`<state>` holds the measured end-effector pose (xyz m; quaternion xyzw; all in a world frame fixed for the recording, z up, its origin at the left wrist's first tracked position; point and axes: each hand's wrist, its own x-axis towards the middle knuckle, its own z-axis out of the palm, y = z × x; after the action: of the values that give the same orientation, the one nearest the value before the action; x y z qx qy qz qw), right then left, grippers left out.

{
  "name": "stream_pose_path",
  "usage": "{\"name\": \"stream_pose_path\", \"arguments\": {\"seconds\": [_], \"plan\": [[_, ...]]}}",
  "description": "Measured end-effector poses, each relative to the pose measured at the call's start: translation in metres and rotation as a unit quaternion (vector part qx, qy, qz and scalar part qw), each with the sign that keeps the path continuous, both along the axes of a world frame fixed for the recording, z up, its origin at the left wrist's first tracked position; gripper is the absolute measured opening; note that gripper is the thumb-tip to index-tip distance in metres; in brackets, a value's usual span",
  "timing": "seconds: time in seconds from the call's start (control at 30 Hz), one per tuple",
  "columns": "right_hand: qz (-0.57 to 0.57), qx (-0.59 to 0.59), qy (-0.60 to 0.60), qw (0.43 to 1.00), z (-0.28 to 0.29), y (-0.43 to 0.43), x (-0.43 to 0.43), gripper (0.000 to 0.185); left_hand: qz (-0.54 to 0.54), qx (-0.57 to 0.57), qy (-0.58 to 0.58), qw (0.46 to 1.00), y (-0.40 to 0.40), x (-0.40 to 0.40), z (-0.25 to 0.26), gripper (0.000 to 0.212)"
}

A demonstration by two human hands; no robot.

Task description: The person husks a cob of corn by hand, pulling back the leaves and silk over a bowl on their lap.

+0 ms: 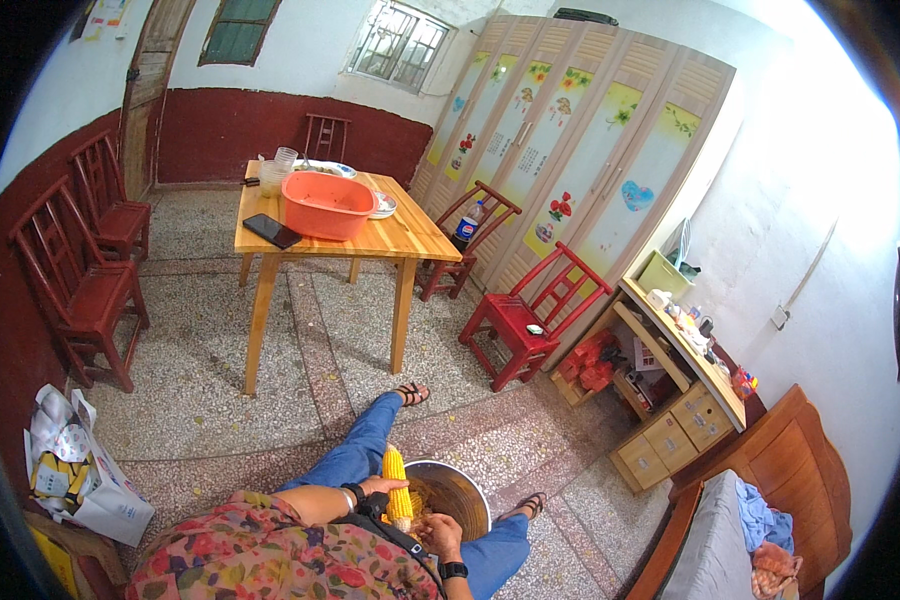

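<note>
My left hand (381, 485) grips an ear of yellow corn (396, 480), husked and held nearly upright with its pale base down. The ear is over the near left side of a round metal pot (459, 486) between my legs. More yellow corn (418, 504) shows inside the pot, partly hidden by my hands. My right hand (442, 534) is beside the base of the ear, its fingers bent inward. Whether those fingers pinch something is too small to tell.
Ahead stands a wooden table (420, 238) with an orange plastic basin (328, 206) and a phone (271, 230). A red chair (508, 319) is to its right, a bed (709, 540) at the lower right. At my left sits a white paper bag (109, 499).
</note>
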<state>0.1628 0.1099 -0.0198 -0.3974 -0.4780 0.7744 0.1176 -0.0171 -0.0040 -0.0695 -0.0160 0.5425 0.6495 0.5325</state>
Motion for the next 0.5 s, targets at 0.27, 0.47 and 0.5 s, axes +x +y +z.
{"name": "stream_pose_path", "arguments": {"seconds": [0.27, 0.47, 0.5], "plan": [[-0.021, 0.003, 0.018, 1.000, 0.001, -0.002, -0.001, 0.006, 0.012, 0.026, -0.016, 0.999, -0.015, 0.009, 0.030, 0.040], [-0.022, -0.049, 0.087, 0.995, -0.021, 0.011, 0.001, 0.008, -0.004, 0.054, -0.043, 0.998, -0.011, 0.009, 0.030, 0.031], [-0.037, -0.041, 0.071, 0.996, -0.018, 0.008, 0.000, 0.009, -0.003, 0.056, -0.040, 0.998, -0.011, 0.008, 0.027, 0.030]]}}
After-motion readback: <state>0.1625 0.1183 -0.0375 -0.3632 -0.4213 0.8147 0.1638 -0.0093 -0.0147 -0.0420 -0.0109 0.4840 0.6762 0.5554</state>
